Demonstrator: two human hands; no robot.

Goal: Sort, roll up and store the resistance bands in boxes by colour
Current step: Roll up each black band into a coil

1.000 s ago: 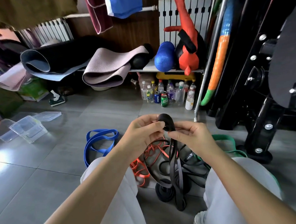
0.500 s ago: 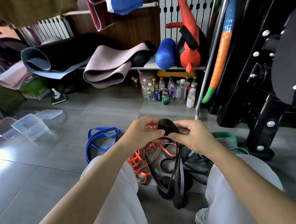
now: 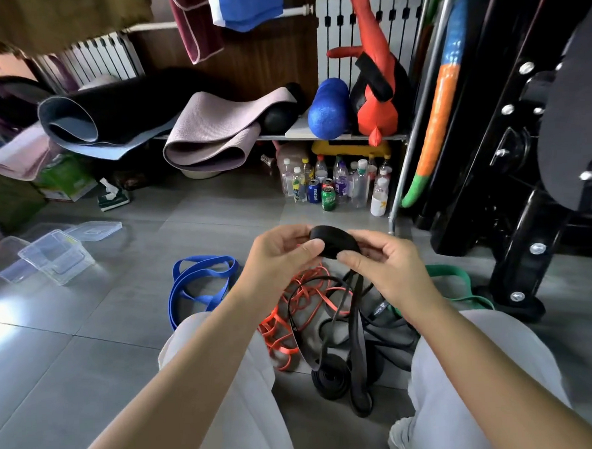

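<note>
Black resistance band point(image 3: 335, 241) sits partly rolled between your two hands, held up above the floor point(image 3: 88, 338) in front of your knees. Your left hand point(image 3: 279, 256) grips the left side of the roll, with the thumb on the near face and the other fingers point(image 3: 290, 232) curled round the back. Your right hand point(image 3: 389, 271) pinches the right side, its thumb tip pressed to the lower near edge and the fingers bent over the far side. The unrolled rest hangs down from the roll as a long loop, its lower end on the floor beside a tight black coil point(image 3: 332, 380). Under your hands lies a tangled orange band point(image 3: 305, 299) among more black ones, with a blue band point(image 3: 201, 280) to its left and a green band point(image 3: 451, 271) to its right. The clear boxes point(image 3: 54, 256) stand well apart at far left — a lid point(image 3: 94, 230) just beside them.
</note>
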